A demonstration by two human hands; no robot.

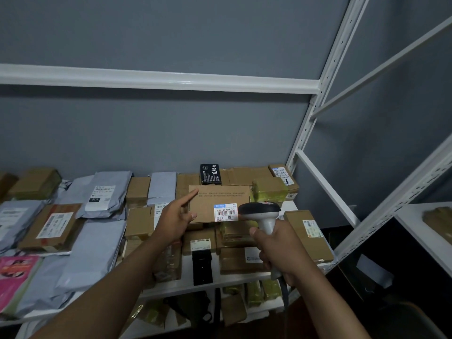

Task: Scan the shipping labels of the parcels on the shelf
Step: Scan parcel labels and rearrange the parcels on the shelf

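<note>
Left hand [175,220]: grips the left edge of a flat cardboard box [215,200], thumb on the front near the lower corner, index finger stretched along the upper left edge; box tilted up, face toward the camera.
Right hand [277,247]: clenched round the grip of a handheld scanner [263,212], at about 4 o'clock from the box.
Scanner: dark head, pale grey handle; head just beside the box's lower right corner, pointing left at the label; cable hangs from the handle base.
Shipping label [225,212]: white with blue header and barcode, on the lower right of the box face; red scan light falls across the barcode.
Box position: held above the parcels at centre of the shelf [291,204], right of middle.
Shelf, 9 o'clock of box: grey poly mailers [104,192] and brown cartons [52,226], several with white labels; a pink packet [14,272] at far lower left.
Shelf, 12 o'clock of box: small black box with white lettering [209,174], standing against the wall.
Shelf, 6 o'clock of box: stacked cartons, a black item [202,267] near the front edge.
Shelf, 3 o'clock of box: long carton with label [308,234].
Lower tier: more taped parcels, partly hidden.
Frame: white metal uprights [325,77], grey wall behind.
</note>
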